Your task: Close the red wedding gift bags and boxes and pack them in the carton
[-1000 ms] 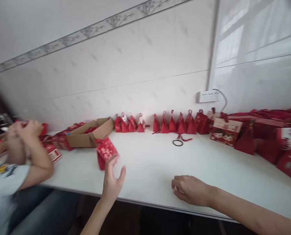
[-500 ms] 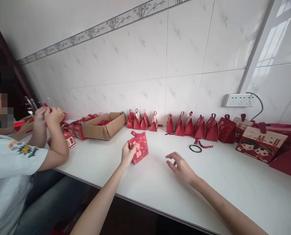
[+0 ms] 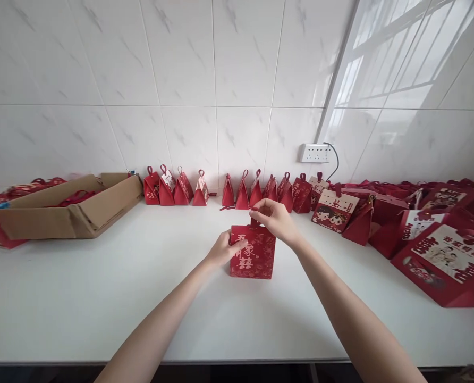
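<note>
A red gift box point(image 3: 259, 264) with pale Chinese characters and a floral print stands on the white table in front of me. Its left side is gripped by my left hand point(image 3: 221, 250), the thumb lying across the printed front. Above the box top, my right hand point(image 3: 277, 220) pinches the dark red ribbon loop point(image 3: 254, 221) between thumb and fingers. Part of the box's upper right edge is hidden behind that hand. Behind it, a row of similar small red boxes point(image 3: 242, 196) with ribbon loops stands along the wall.
An open cardboard box point(image 3: 53, 222) with red ribbon pieces inside sits on the left of the white table point(image 3: 153, 314). Many finished-looking red gift boxes point(image 3: 440, 266) crowd the right side. A white power strip point(image 3: 315, 153) with a dark cable is on the tiled wall.
My view has turned right, and the co-worker is out of sight. The gift box now stands upright facing me. My right hand has moved from empty to pinching its ribbon loop.
</note>
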A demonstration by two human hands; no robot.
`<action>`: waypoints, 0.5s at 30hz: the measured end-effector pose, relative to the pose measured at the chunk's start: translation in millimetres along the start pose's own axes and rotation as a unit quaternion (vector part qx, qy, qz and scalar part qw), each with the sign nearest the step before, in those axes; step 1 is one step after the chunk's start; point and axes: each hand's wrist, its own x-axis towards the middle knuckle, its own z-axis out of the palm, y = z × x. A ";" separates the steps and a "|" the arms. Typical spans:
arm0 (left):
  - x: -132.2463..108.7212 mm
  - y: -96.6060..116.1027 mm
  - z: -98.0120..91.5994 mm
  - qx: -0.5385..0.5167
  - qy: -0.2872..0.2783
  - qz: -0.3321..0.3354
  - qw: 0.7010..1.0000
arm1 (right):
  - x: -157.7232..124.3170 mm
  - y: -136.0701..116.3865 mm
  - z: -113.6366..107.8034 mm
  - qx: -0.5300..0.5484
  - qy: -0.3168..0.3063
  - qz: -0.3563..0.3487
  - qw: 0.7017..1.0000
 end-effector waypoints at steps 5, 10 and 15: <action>0.9 16.7 -4.9 0.005 -0.026 0.018 0.999 | -17.6 25.4 5.0 0.148 0.046 -0.004 0.988; 10.3 34.9 7.2 0.118 0.052 0.123 0.984 | -35.2 37.0 4.7 0.120 0.007 -0.019 0.993; 6.5 28.3 19.2 0.179 0.128 0.165 0.962 | -40.8 37.5 7.8 0.057 0.036 -0.014 0.998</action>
